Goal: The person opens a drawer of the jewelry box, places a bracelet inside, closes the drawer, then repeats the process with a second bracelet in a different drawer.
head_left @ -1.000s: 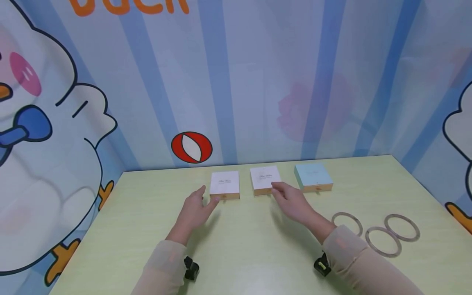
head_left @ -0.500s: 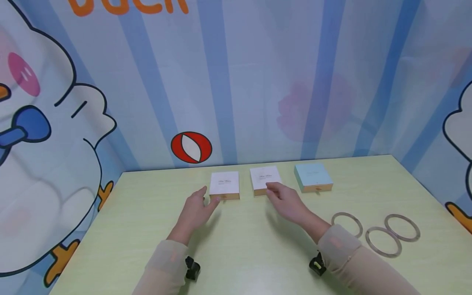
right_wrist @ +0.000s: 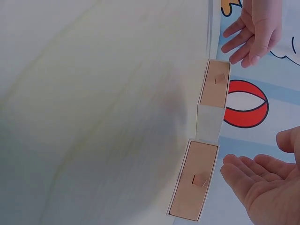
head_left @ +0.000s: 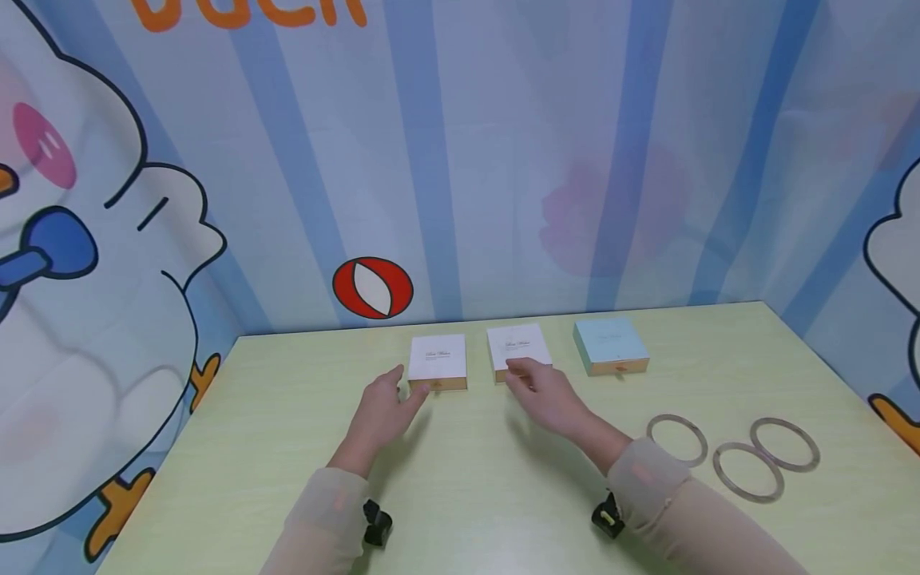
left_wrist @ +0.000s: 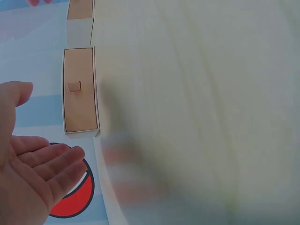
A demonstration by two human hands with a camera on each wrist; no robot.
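My left hand (head_left: 382, 413) hovers at the front left corner of a white drawer box (head_left: 438, 359), its thumb spread from the fingers and nothing held. In the left wrist view that box's tan drawer front (left_wrist: 79, 101) shows a small pull tab (left_wrist: 74, 86). A second white box (head_left: 516, 342) lies to its right. My right hand (head_left: 549, 399) hangs over that box's front edge, fingers loosely bent, hiding part of the front. The right wrist view shows the hand's empty palm (right_wrist: 267, 187) near the box's tan front (right_wrist: 193, 180). Farther right lies a light blue box (head_left: 611, 341).
Three greyish rings (head_left: 747, 473) lie on the pale table (head_left: 460, 511) at the right, near the right sleeve (head_left: 690, 495). Behind the boxes rises a blue striped backdrop (head_left: 489, 160) printed with a red and white ball (head_left: 372, 287). Each wrist carries a small black camera (head_left: 608, 515).
My right hand has drifted left along the front edge of the middle white box, uncovering its right corner. The left hand stays almost in place; boxes and rings have not moved.
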